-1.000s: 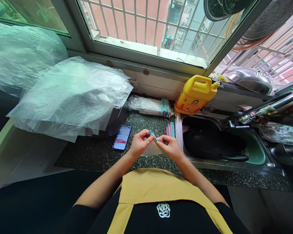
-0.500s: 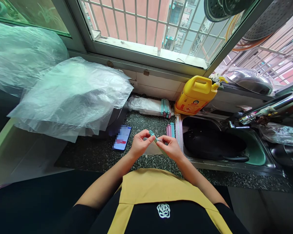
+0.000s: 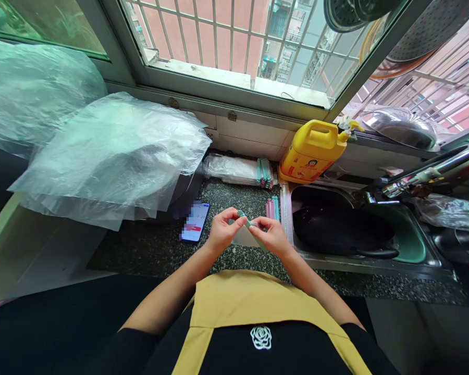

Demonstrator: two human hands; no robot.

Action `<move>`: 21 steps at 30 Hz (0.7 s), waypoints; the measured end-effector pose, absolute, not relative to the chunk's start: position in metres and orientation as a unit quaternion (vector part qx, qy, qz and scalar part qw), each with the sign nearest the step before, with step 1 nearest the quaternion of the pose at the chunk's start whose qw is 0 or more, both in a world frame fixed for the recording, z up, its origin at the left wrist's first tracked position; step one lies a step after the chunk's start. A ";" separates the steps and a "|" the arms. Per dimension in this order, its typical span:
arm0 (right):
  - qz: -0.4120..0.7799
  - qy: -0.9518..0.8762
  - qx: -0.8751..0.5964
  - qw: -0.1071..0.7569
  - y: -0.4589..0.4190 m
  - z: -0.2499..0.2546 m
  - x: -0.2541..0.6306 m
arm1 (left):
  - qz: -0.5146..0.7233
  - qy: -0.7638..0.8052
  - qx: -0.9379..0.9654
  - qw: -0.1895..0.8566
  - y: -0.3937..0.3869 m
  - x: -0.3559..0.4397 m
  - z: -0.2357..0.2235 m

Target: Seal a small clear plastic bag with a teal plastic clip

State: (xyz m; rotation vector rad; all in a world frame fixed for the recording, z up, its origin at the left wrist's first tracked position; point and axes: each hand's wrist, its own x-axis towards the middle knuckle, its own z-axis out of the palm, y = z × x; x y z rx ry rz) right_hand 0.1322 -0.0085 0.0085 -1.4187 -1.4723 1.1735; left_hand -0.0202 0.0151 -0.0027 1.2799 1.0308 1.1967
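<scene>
Both my hands meet over the dark speckled counter point(image 3: 152, 245), pinching one small teal sealing clip point(image 3: 244, 217) between them. My left hand point(image 3: 223, 230) grips its left end with thumb and fingers curled. My right hand point(image 3: 271, 234) pinches its right end. A clear plastic bag point(image 3: 245, 237) hangs from the clip between my hands. Just beyond my right hand lie a few loose pink and teal clips point(image 3: 272, 208). Further back lies a stack of clear bags with clips on their ends point(image 3: 240, 170).
A phone point(image 3: 195, 221) lies on the counter left of my hands. Large crumpled plastic sheets point(image 3: 113, 151) cover the left side. A yellow detergent jug point(image 3: 315, 151) stands by the sink point(image 3: 410, 245), which holds a dark pan point(image 3: 336, 229). A barred window runs along the back.
</scene>
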 end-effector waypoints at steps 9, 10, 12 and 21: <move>0.474 -0.576 -0.546 0.380 -0.001 0.016 0.141 | 0.407 0.370 0.575 0.605 0.032 -0.034 -0.011; 0.474 -0.577 -0.546 0.380 0.002 0.019 0.145 | 0.381 0.366 0.590 0.611 0.035 -0.037 -0.011; 0.463 -0.581 -0.549 0.384 0.008 0.024 0.153 | 0.341 0.378 0.610 0.607 0.038 -0.041 -0.013; 0.449 -0.587 -0.556 0.380 0.025 0.042 0.172 | 0.357 0.373 0.587 0.624 0.032 -0.039 -0.033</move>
